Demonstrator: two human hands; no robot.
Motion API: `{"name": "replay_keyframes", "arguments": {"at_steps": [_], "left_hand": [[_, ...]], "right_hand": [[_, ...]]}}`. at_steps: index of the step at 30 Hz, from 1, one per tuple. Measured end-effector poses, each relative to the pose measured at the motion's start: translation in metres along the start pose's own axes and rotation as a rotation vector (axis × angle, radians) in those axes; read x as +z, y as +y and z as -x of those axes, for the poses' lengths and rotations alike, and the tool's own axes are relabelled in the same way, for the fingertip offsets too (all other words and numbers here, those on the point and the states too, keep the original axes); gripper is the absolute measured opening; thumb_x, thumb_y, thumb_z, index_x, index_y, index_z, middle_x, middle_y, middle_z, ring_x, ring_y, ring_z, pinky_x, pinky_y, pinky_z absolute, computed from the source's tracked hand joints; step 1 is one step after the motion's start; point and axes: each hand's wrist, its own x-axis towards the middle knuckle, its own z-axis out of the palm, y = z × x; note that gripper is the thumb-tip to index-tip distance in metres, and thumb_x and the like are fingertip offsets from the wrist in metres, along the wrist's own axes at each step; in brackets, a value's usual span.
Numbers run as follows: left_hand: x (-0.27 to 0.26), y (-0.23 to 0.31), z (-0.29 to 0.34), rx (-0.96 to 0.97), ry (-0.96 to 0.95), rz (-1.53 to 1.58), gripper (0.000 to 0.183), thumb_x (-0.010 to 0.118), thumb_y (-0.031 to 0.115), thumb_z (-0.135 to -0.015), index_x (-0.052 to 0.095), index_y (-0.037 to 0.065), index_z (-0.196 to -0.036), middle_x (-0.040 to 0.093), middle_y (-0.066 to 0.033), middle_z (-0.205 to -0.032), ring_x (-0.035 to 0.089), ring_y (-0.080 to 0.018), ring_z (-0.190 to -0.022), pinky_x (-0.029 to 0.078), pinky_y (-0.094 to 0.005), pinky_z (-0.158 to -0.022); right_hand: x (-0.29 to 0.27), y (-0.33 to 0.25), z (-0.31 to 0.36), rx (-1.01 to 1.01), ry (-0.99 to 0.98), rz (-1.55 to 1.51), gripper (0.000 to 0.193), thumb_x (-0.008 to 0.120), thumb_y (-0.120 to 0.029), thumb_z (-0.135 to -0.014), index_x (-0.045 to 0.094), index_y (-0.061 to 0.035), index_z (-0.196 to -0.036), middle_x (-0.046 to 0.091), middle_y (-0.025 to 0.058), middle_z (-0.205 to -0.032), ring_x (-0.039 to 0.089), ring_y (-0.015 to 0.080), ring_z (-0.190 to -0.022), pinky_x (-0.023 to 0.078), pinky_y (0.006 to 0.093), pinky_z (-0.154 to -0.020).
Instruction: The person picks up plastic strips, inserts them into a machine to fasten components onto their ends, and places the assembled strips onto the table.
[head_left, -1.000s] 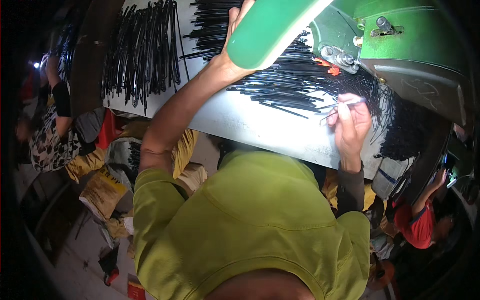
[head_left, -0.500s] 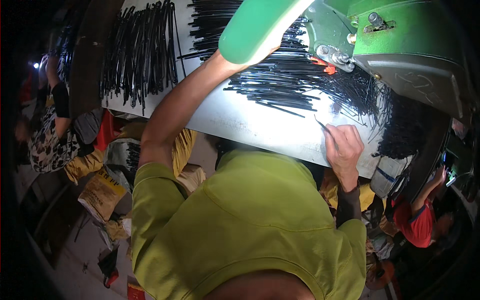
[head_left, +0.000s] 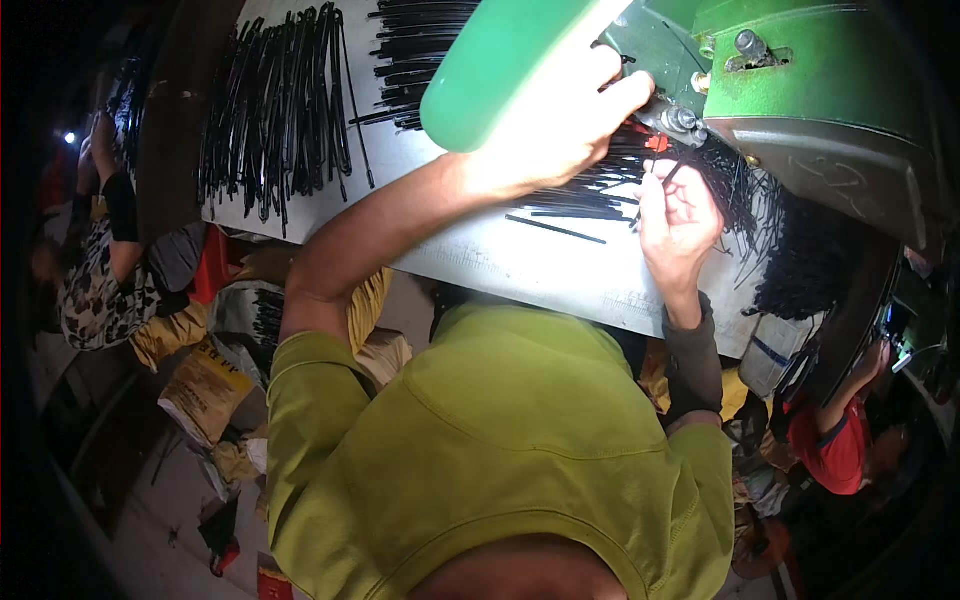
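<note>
My left hand point(head_left: 565, 125) reaches under the green rounded guard point(head_left: 490, 80) to the metal fitting point(head_left: 680, 120) of the green machine point(head_left: 800, 75). Its thumb and forefinger curl toward each other beside a small dark end; glare hides what they hold. Just below the fitting, my right hand point(head_left: 682, 220) is closed, pinching a thin black rod point(head_left: 670, 174) near a small red part point(head_left: 656, 144). Between and under my hands lies a pile of black rods point(head_left: 590, 200), partly covered by the left hand. One loose rod point(head_left: 555, 229) lies nearer me on the pale metal tabletop point(head_left: 480, 255).
Looped black rods point(head_left: 285, 110) lie in a row at the left, with another stack point(head_left: 415, 60) at the back. A dark heap of rods point(head_left: 800, 255) sits at the right. Sacks point(head_left: 205, 390) stand below the table. Other people point(head_left: 835, 440) work at both sides.
My right hand has moved up and away from me to the machine with its thin rod. My left hand has come out from behind the guard, shifting right to the fitting.
</note>
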Motion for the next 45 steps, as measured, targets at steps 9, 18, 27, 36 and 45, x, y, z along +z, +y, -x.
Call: {"name": "replay_keyframes", "arguments": {"at_steps": [9, 18, 27, 36, 45], "left_hand": [[0.011, 0.028, 0.004, -0.378, -0.077, 0.191, 0.022, 0.059, 0.001, -0.078, 0.058, 0.002, -0.1, 0.057, -0.0116, -0.078, 0.059, -0.027, -0.067, 0.048, -0.0326, -0.059], [0.013, 0.032, 0.003, -0.398, -0.093, 0.19, 0.021, 0.061, 0.003, -0.077, 0.059, 0.002, -0.098, 0.057, -0.0113, -0.076, 0.059, -0.027, -0.067, 0.048, -0.0329, -0.059], [0.016, 0.04, -0.009, -0.249, -0.071, 0.133, 0.022, 0.063, 0.003, -0.069, 0.056, 0.007, -0.09, 0.042, -0.0063, -0.067, 0.048, -0.0213, -0.055, 0.04, -0.0318, -0.048], [0.018, 0.04, -0.009, -0.273, -0.072, 0.169, 0.033, 0.062, 0.002, -0.067, 0.056, 0.007, -0.099, 0.042, -0.0052, -0.068, 0.046, -0.0204, -0.056, 0.039, -0.0308, -0.047], [0.016, 0.033, -0.011, -0.088, -0.042, 0.102, 0.018, 0.063, 0.008, -0.07, 0.058, 0.005, -0.086, 0.045, -0.0071, -0.068, 0.049, -0.0226, -0.054, 0.04, -0.0332, -0.045]], "right_hand": [[0.006, -0.008, -0.014, 0.174, 0.001, -0.27, 0.015, 0.056, 0.003, -0.085, 0.057, 0.0024, -0.1, 0.062, 0.0074, -0.071, 0.053, 0.0046, -0.051, 0.042, 0.0178, -0.043], [0.003, -0.001, -0.015, 0.175, -0.004, -0.337, 0.013, 0.056, 0.001, -0.086, 0.057, 0.0022, -0.099, 0.061, 0.0072, -0.071, 0.052, 0.0048, -0.049, 0.042, 0.0175, -0.042], [-0.006, 0.003, -0.012, 0.228, 0.051, -0.461, 0.01, 0.057, -0.002, -0.086, 0.057, 0.0016, -0.095, 0.06, 0.0061, -0.07, 0.05, 0.0043, -0.048, 0.04, 0.0163, -0.043], [-0.005, 0.008, -0.014, 0.221, 0.057, -0.471, 0.007, 0.057, -0.003, -0.086, 0.057, 0.0003, -0.092, 0.06, 0.0052, -0.071, 0.049, 0.0038, -0.048, 0.039, 0.0159, -0.043], [-0.002, 0.013, -0.015, 0.19, 0.074, -0.467, 0.004, 0.057, -0.004, -0.087, 0.056, -0.0006, -0.089, 0.059, 0.0046, -0.07, 0.049, 0.0041, -0.048, 0.039, 0.0166, -0.043]]}}
